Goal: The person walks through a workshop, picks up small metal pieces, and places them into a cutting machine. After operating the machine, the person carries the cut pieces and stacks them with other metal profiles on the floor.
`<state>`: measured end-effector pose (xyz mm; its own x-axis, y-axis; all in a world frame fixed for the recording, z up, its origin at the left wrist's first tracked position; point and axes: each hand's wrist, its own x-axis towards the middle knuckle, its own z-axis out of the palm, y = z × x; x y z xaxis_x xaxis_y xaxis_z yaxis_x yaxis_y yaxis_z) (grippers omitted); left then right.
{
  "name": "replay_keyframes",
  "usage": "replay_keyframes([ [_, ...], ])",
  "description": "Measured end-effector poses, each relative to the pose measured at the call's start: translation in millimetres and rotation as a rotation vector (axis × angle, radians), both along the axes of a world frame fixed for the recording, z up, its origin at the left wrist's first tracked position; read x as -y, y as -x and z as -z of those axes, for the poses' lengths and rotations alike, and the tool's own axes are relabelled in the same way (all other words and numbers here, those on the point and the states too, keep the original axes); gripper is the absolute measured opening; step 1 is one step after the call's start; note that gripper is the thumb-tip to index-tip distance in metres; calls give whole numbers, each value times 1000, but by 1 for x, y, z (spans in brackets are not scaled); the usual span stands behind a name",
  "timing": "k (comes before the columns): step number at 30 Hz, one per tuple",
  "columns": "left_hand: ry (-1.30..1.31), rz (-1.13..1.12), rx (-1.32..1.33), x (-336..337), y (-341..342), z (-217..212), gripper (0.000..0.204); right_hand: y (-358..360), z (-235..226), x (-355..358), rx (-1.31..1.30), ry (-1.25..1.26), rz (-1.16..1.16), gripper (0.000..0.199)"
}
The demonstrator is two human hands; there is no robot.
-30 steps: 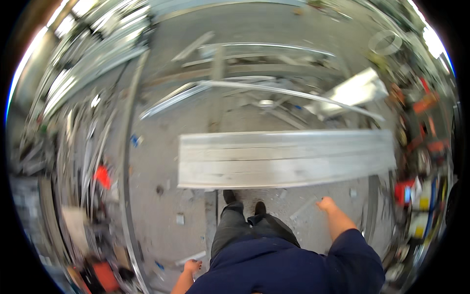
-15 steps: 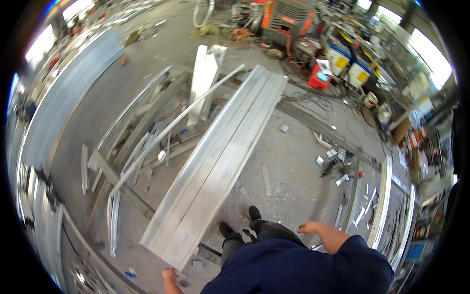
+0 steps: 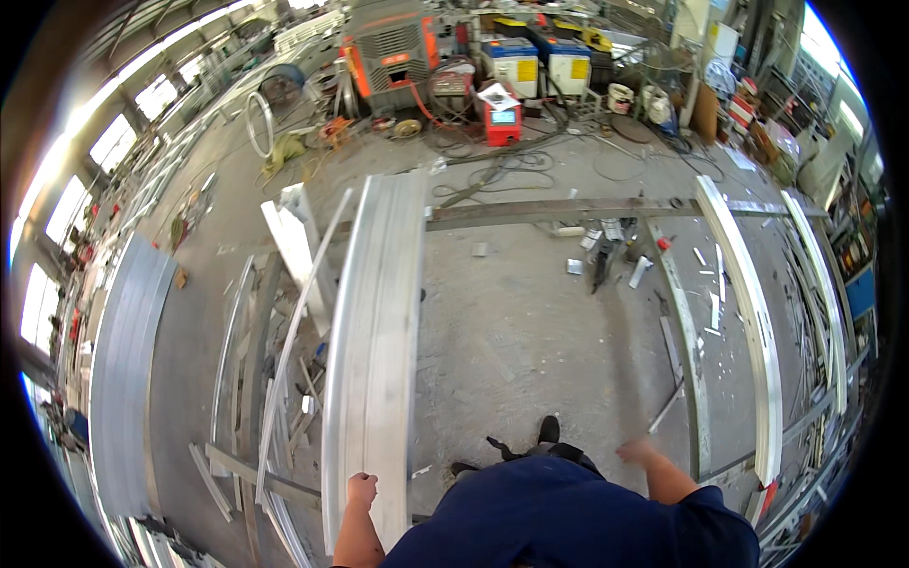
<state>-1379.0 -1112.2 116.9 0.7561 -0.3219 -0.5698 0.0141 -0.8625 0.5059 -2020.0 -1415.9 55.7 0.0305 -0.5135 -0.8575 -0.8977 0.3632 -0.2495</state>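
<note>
My left hand (image 3: pixel 362 489) shows over the near part of a long ribbed metal panel (image 3: pixel 374 312); its fingers are curled in, and nothing shows in them. Whether it touches the panel I cannot tell. My right hand (image 3: pixel 636 452) hangs apart from things over the concrete floor, its fingers smeared by motion. The silvery panel runs away from me on my left. Beside it, a thin metal bar (image 3: pixel 301 322) slants past a pale upright metal profile (image 3: pixel 305 256).
A steel frame beam (image 3: pixel 559 210) crosses ahead, joined by another beam (image 3: pixel 680 341) on the right. Beyond lies a long white profile (image 3: pixel 748 322). A red box (image 3: pixel 502 125), cables and an orange-grey machine (image 3: pixel 390 59) stand at the back. Metal offcuts (image 3: pixel 606 241) litter the floor.
My view has swung to the right, so the panel now runs nearly straight ahead. My left hand now appears over the panel rather than beside its near end; my right hand is more blurred.
</note>
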Motion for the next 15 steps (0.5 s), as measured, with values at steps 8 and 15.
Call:
replay_keyframes([
  [8,-305,412,-20,87,118,-30,29,101,47,22,-1,-15,360,46],
  [15,-494,520,-34,114,117,-17,36,138,24,81,80,88,773,29],
])
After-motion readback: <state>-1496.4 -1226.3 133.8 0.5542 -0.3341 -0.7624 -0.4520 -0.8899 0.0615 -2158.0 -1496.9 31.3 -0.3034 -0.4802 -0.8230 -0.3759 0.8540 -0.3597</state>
